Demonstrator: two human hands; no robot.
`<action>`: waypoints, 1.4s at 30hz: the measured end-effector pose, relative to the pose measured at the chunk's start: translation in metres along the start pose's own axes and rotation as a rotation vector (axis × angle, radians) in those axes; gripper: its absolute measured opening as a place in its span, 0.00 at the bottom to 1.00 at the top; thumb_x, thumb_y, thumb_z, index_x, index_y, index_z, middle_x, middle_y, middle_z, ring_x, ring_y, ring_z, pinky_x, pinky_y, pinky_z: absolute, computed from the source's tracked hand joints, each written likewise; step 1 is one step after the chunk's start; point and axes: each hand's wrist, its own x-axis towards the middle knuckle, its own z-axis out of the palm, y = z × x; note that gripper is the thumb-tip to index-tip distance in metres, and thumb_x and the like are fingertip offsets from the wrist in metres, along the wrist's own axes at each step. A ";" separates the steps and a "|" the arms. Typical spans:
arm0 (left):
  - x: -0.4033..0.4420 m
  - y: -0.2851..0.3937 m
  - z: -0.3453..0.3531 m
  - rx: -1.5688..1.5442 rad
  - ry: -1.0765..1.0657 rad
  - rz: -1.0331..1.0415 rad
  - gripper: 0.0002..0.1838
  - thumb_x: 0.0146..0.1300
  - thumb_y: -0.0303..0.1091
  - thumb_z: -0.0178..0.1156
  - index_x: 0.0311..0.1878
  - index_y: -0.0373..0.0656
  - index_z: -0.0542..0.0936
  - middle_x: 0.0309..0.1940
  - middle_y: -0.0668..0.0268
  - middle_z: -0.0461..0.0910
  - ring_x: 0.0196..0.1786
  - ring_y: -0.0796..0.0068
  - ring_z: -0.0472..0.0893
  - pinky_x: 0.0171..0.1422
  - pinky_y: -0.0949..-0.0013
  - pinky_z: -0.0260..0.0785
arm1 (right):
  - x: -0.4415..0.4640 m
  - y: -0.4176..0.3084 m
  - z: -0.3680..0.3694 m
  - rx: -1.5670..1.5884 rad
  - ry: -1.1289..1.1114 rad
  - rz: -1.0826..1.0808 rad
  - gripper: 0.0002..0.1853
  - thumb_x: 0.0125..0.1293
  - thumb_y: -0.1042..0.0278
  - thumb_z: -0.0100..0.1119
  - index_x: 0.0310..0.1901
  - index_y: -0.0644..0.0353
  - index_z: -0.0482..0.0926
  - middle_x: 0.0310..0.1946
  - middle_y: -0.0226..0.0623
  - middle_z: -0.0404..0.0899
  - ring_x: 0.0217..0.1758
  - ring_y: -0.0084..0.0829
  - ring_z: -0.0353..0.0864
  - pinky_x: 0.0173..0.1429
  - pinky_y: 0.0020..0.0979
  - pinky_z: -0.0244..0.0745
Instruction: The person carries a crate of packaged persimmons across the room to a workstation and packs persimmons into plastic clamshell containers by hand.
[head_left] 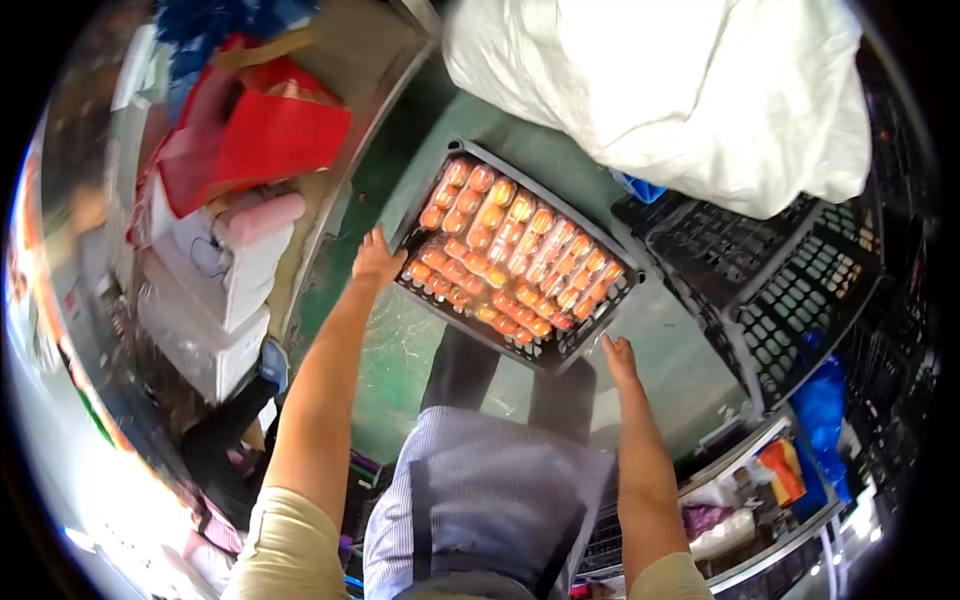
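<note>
A black plastic crate (575,354) is in front of my legs, turned at an angle. Several clear plastic packs of round orange-red fruit, looking like tomatoes (518,240), fill it in rows. My left hand (378,260) is closed on the crate's left end, its fingertips partly hidden by the rim. At the opposite end, low by the near right corner, my right hand (619,356) has its fingers curled at the crate's side. The exact contact there is hard to see.
A large white sack (680,90) bulges at the upper right beside black slatted crates (800,300). On the left, a shelf carries a red bag (255,135) and white boxes (215,290). A bin of mixed items (750,500) stands lower right. The floor (660,350) is green.
</note>
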 end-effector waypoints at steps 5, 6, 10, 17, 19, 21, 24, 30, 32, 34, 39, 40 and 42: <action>0.087 -0.005 0.041 0.031 0.006 0.214 0.28 0.53 0.48 0.59 0.51 0.37 0.69 0.45 0.46 0.75 0.48 0.49 0.75 0.53 0.57 0.68 | -0.005 -0.064 0.056 0.387 0.158 0.030 0.26 0.59 0.49 0.57 0.37 0.72 0.70 0.26 0.43 0.76 0.28 0.35 0.77 0.36 0.35 0.73; 0.097 -0.005 0.049 0.066 0.023 0.232 0.25 0.53 0.49 0.59 0.44 0.36 0.73 0.39 0.46 0.77 0.44 0.48 0.76 0.50 0.57 0.69 | -0.002 -0.057 0.069 0.512 0.227 0.081 0.22 0.60 0.52 0.56 0.33 0.69 0.71 0.23 0.40 0.76 0.25 0.32 0.76 0.34 0.33 0.72; 0.123 -0.026 0.071 -0.347 -0.105 0.268 0.24 0.52 0.52 0.60 0.32 0.35 0.76 0.25 0.51 0.79 0.36 0.52 0.79 0.40 0.59 0.69 | 0.004 -0.058 0.078 0.893 0.277 0.210 0.16 0.63 0.59 0.56 0.23 0.62 0.69 0.18 0.32 0.73 0.16 0.21 0.70 0.23 0.25 0.67; 0.083 -0.025 0.039 -0.131 0.019 0.261 0.25 0.52 0.53 0.59 0.30 0.34 0.77 0.26 0.51 0.79 0.37 0.52 0.79 0.43 0.58 0.68 | -0.022 -0.083 0.037 0.793 0.284 0.145 0.14 0.63 0.61 0.55 0.26 0.61 0.67 0.13 0.28 0.66 0.14 0.19 0.64 0.17 0.23 0.59; 0.037 -0.032 0.009 -0.165 0.029 0.275 0.21 0.52 0.48 0.60 0.24 0.35 0.76 0.19 0.56 0.78 0.26 0.62 0.79 0.34 0.63 0.68 | -0.061 -0.111 0.000 0.574 0.281 0.149 0.13 0.62 0.64 0.56 0.25 0.61 0.68 0.12 0.27 0.66 0.13 0.19 0.63 0.17 0.24 0.57; -0.021 -0.042 -0.025 -0.247 0.045 0.260 0.20 0.52 0.45 0.61 0.18 0.36 0.75 0.14 0.61 0.75 0.19 0.72 0.75 0.28 0.67 0.65 | -0.112 -0.114 -0.029 0.586 0.264 0.159 0.15 0.61 0.61 0.56 0.25 0.64 0.66 0.13 0.29 0.67 0.13 0.20 0.63 0.17 0.27 0.58; -0.104 -0.051 -0.086 -0.283 0.072 0.251 0.14 0.52 0.38 0.60 0.18 0.38 0.75 0.11 0.66 0.73 0.16 0.75 0.71 0.22 0.69 0.61 | -0.204 -0.163 -0.091 0.492 0.363 0.142 0.14 0.61 0.62 0.56 0.28 0.65 0.68 0.13 0.30 0.68 0.14 0.22 0.66 0.19 0.27 0.61; -0.245 -0.026 -0.225 -0.487 0.032 0.327 0.12 0.51 0.30 0.59 0.16 0.37 0.72 0.10 0.71 0.69 0.13 0.83 0.65 0.18 0.75 0.54 | -0.340 -0.189 -0.218 0.772 0.178 0.134 0.09 0.61 0.72 0.53 0.25 0.64 0.68 0.13 0.28 0.67 0.14 0.19 0.65 0.20 0.24 0.60; -0.284 -0.015 -0.262 -0.505 0.063 0.276 0.12 0.51 0.29 0.60 0.16 0.37 0.72 0.10 0.71 0.69 0.13 0.84 0.65 0.18 0.76 0.54 | -0.376 -0.218 -0.255 0.834 0.159 0.166 0.08 0.61 0.74 0.51 0.25 0.64 0.67 0.14 0.28 0.67 0.15 0.19 0.65 0.20 0.23 0.60; -0.312 0.019 -0.284 -0.557 0.068 0.390 0.12 0.51 0.29 0.60 0.16 0.37 0.71 0.09 0.71 0.69 0.13 0.84 0.66 0.18 0.76 0.55 | -0.399 -0.207 -0.300 0.720 0.262 0.044 0.08 0.61 0.75 0.51 0.25 0.64 0.67 0.14 0.29 0.67 0.15 0.18 0.64 0.20 0.23 0.60; -0.355 0.102 -0.310 -0.481 0.160 0.645 0.12 0.50 0.31 0.59 0.16 0.36 0.72 0.10 0.67 0.71 0.15 0.81 0.70 0.20 0.74 0.59 | -0.418 -0.183 -0.383 0.795 0.452 -0.034 0.09 0.61 0.74 0.52 0.24 0.64 0.68 0.13 0.30 0.67 0.14 0.20 0.65 0.20 0.24 0.60; -0.359 0.134 -0.312 -0.423 0.227 0.749 0.11 0.50 0.30 0.59 0.17 0.36 0.72 0.10 0.68 0.70 0.15 0.82 0.69 0.20 0.74 0.58 | -0.410 -0.164 -0.404 0.815 0.501 -0.067 0.10 0.61 0.73 0.52 0.24 0.64 0.68 0.13 0.30 0.66 0.14 0.20 0.64 0.20 0.24 0.61; -0.364 0.188 -0.316 -0.383 0.256 0.805 0.14 0.49 0.36 0.60 0.20 0.32 0.76 0.11 0.58 0.74 0.16 0.68 0.76 0.24 0.66 0.66 | -0.393 -0.152 -0.440 0.815 0.560 -0.103 0.09 0.62 0.72 0.53 0.27 0.63 0.67 0.15 0.30 0.67 0.15 0.21 0.65 0.19 0.25 0.61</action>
